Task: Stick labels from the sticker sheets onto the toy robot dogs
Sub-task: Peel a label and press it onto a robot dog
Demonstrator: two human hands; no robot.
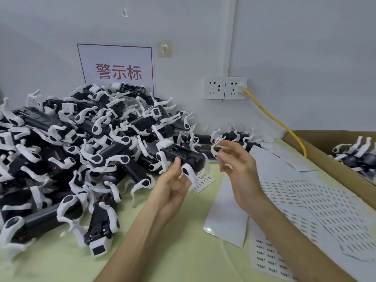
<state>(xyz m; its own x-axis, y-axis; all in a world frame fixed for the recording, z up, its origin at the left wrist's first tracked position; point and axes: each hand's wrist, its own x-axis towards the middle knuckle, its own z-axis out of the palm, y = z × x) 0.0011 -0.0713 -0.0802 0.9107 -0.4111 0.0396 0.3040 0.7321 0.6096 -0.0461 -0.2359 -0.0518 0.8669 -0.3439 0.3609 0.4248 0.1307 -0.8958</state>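
Note:
My left hand (173,184) grips a black and white toy robot dog (183,155) from below, belly up, above the yellow-green table. My right hand (238,163) hovers just right of the dog with its fingers spread; a small white label (217,141) sticks to a fingertip. Sticker sheets (305,202) with rows of small dark-printed labels lie on the table to the right, under my right forearm. One more small sheet (203,183) peeks out below the held dog.
A big heap of robot dogs (71,151) fills the left of the table against the wall. A cardboard box (325,155) at the right holds more dogs. Wall sockets (225,88) with a yellow cable (270,117) and a red-lettered sign (118,68) hang behind.

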